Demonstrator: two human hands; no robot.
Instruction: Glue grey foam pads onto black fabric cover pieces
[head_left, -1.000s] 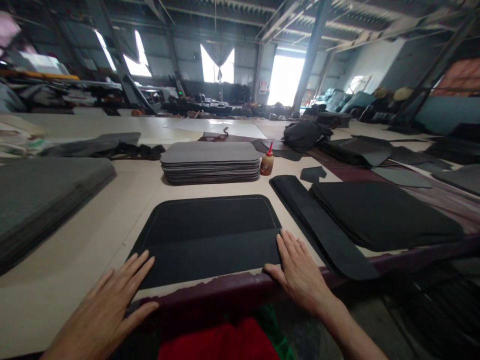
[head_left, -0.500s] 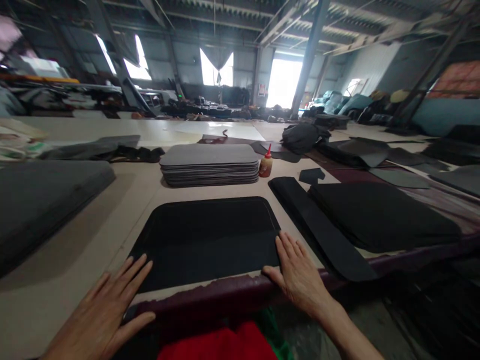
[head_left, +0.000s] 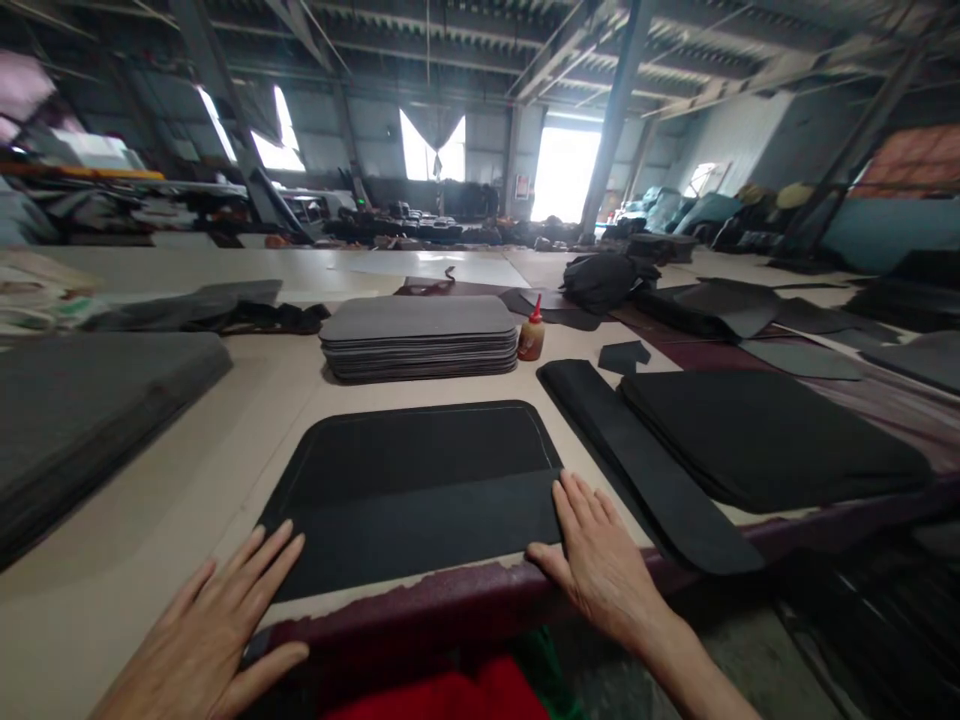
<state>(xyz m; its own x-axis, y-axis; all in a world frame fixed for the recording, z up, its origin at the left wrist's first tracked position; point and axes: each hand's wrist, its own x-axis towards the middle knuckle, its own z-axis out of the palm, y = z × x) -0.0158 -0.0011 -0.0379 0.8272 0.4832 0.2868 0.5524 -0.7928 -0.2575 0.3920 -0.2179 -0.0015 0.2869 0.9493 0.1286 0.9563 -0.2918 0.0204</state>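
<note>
Black panel (head_left: pixel 427 450), fingers (head_left: pixel 574 500) at side edges, pale tabletop (head_left: pixel 225 450) around

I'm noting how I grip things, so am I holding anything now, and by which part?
Nothing is gripped. The left hand and right hand are open, laid at opposite side edges of the flat black panel.

view tilted slightly upward, black panel (head_left: pixel 424 450) sitting lower
</note>
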